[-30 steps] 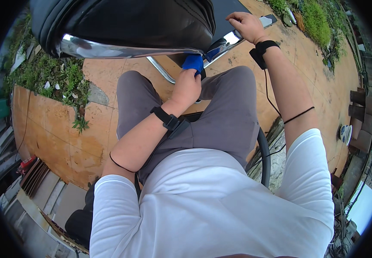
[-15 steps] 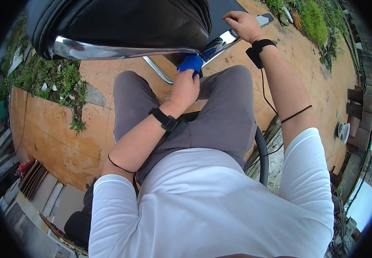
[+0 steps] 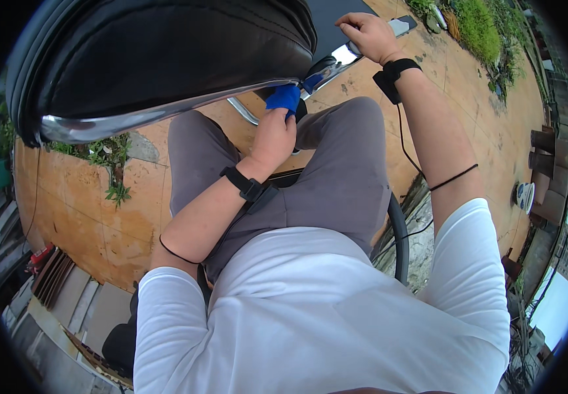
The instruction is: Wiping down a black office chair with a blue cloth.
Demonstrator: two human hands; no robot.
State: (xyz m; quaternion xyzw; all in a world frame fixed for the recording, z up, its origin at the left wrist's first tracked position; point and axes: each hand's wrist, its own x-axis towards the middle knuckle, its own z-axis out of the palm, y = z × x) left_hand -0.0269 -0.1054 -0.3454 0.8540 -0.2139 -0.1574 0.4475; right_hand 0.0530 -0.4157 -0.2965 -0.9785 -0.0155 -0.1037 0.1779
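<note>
A chair with a padded black leather-like cushion (image 3: 179,59) and a shiny chrome edge strip (image 3: 146,113) fills the upper left. My left hand (image 3: 274,139) is closed on a blue cloth (image 3: 282,100), pressing it to the underside of the chrome near where the cushion meets another chrome rail (image 3: 344,59). Part of the cloth is hidden under the strip. Farther up and right, my right hand (image 3: 370,38) has its fingers bent over that second rail, next to a flat black panel (image 3: 343,20); its fingertips are partly hidden.
I sit with my knees under the chair's edge, on a seat with a black curved arm (image 3: 399,240). Orange-tan paving (image 3: 93,210) surrounds me. Weeds (image 3: 471,29) grow at the far right, stacked pots (image 3: 542,154) stand right, and boards (image 3: 61,289) lie at the lower left.
The cushion and its chrome strip have swung left and nearer, covering more of the weeds. My left hand and the cloth have shifted slightly left; my right hand has barely moved.
</note>
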